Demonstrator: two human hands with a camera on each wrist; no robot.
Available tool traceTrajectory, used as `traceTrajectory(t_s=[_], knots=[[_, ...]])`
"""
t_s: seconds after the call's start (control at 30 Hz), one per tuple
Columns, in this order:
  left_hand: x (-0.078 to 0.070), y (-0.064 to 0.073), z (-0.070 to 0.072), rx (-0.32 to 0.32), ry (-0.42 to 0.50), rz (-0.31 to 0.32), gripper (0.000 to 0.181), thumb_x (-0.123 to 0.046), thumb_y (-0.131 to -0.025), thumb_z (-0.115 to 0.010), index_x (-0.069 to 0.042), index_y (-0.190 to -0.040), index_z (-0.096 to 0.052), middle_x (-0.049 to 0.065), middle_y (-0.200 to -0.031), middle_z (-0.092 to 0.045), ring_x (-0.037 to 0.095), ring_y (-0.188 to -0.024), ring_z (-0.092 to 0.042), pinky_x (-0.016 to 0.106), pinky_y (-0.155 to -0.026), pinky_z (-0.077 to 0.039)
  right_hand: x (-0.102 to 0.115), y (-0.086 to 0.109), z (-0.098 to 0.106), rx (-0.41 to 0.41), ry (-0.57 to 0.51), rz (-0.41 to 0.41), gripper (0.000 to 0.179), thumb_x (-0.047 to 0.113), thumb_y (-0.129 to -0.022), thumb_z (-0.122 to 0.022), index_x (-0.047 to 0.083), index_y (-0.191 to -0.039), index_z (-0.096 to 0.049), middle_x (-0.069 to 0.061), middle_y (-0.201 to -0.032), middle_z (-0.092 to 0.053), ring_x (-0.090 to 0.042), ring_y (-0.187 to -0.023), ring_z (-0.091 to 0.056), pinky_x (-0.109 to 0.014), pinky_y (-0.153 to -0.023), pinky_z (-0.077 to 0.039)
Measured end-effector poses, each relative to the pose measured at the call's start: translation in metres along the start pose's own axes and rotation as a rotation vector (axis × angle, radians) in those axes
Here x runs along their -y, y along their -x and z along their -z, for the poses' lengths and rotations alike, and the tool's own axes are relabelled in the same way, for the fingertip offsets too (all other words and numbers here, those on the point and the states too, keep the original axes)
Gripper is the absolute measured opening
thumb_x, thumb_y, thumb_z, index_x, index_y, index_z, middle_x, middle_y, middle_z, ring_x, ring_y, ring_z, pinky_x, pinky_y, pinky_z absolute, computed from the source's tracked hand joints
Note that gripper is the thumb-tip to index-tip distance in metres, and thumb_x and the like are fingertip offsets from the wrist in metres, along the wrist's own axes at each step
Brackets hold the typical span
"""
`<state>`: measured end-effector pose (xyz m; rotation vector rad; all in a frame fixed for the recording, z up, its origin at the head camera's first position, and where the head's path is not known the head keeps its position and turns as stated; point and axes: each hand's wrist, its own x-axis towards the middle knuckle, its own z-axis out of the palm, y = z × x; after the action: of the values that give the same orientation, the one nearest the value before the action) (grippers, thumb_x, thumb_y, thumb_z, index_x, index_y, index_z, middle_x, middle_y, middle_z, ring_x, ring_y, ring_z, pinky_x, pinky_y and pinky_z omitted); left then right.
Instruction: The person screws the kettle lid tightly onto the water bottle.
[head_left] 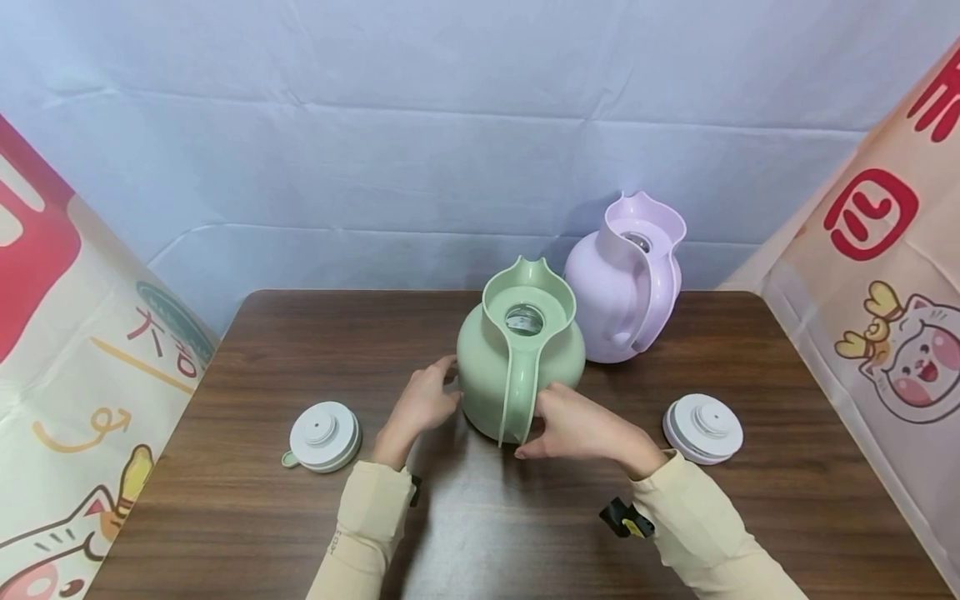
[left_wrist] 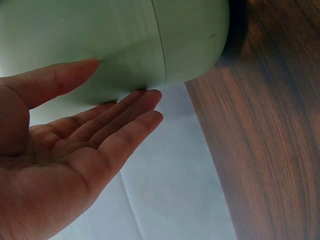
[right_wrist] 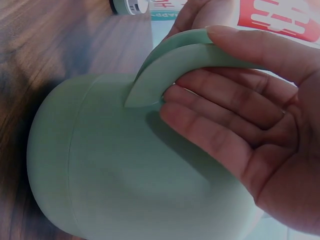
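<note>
A pale green thermos jug [head_left: 485, 375] stands lidless on the wooden table, its spout facing away and its round silvery mouth showing. My left hand [head_left: 427, 400] is at the jug's left side; in the left wrist view its fingers [left_wrist: 127, 132] are nearly straight, with the tips at the lower body. My right hand [head_left: 577, 423] holds the handle [right_wrist: 170, 62]: the fingers pass beneath it and the thumb lies along its outer side. Just behind to the right is a lilac thermos jug [head_left: 600, 292], also without a lid.
A white round lid [head_left: 322, 433] with a green tab lies on the left of the table [head_left: 225, 500]. Another white lid [head_left: 703, 427] lies on the right. Pale cloth [head_left: 375, 167] hangs behind the table, and printed cloths hang at both sides.
</note>
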<state>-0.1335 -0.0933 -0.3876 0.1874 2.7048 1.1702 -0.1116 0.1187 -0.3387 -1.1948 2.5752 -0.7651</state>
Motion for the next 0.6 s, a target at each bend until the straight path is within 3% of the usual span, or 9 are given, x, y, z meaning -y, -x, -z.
traceTrajectory(t_s=[0.33, 0.6], knots=[[0.0008, 0.0011, 0.0012, 0.009, 0.020, 0.001, 0.053, -0.004, -0.085, -0.058, 0.001, -0.134, -0.040, 0.018, -0.123, -0.054, 0.031, -0.113, -0.051, 0.043, -0.093, -0.039, -0.0009, -0.0009, 0.0012, 0.011, 0.001, 0.010, 0.019, 0.017, -0.066, -0.079, 0.014, -0.080, -0.066, 0.013, -0.073, -0.061, -0.004, -0.069, -0.055, -0.025, -0.068, -0.046], [0.0018, 0.0064, 0.0075, -0.026, -0.057, 0.035, 0.051, -0.009, -0.084, -0.059, 0.000, -0.132, -0.044, 0.020, -0.119, -0.056, 0.034, -0.110, -0.052, 0.046, -0.089, -0.041, -0.0023, -0.0011, 0.0006, 0.008, 0.003, 0.027, 0.018, 0.017, -0.066, -0.079, 0.015, -0.078, -0.066, 0.014, -0.072, -0.061, -0.004, -0.069, -0.055, -0.025, -0.068, -0.047]])
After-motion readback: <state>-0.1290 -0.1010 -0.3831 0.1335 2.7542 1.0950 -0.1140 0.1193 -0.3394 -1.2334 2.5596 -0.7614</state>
